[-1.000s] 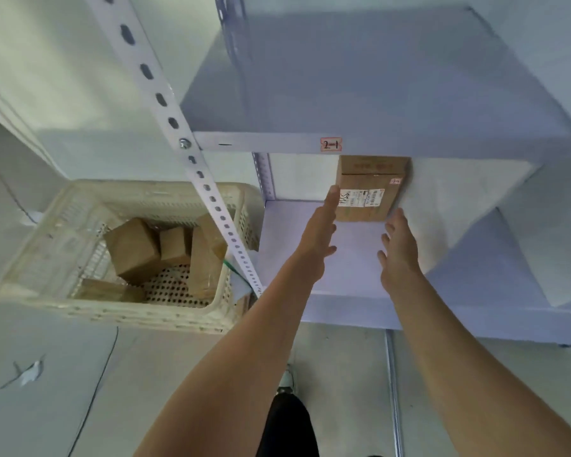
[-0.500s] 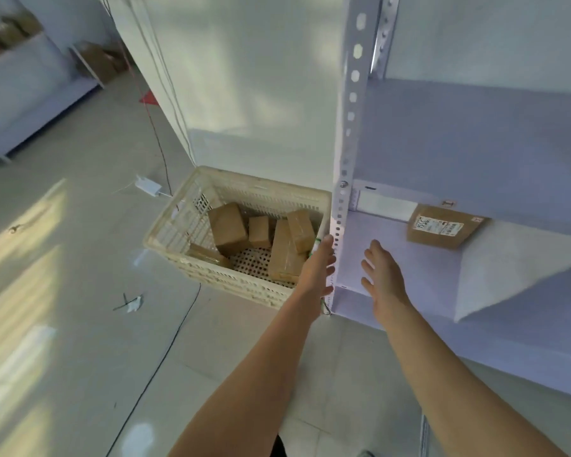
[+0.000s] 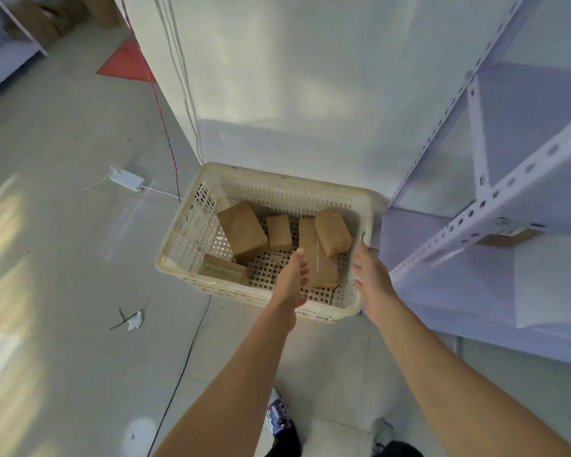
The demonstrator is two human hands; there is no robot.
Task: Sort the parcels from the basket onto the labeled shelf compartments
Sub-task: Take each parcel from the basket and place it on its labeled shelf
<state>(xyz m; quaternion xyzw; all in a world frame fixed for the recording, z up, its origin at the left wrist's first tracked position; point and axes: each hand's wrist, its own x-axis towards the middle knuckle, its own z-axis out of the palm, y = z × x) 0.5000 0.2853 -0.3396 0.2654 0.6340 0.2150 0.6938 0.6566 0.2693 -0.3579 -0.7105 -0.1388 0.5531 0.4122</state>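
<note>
My left hand (image 3: 292, 278) and right hand (image 3: 370, 275) hover spread, empty, over the basket (image 3: 271, 186). Brown parcels (image 3: 243, 230) lie inside.

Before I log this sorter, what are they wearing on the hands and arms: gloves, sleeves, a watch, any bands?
Nothing is worn on them. The left hand and right hand are bare, with no gloves or rings visible. Both forearms are uncovered as far as the frame shows, with no sleeves, watch or wristbands.
</note>
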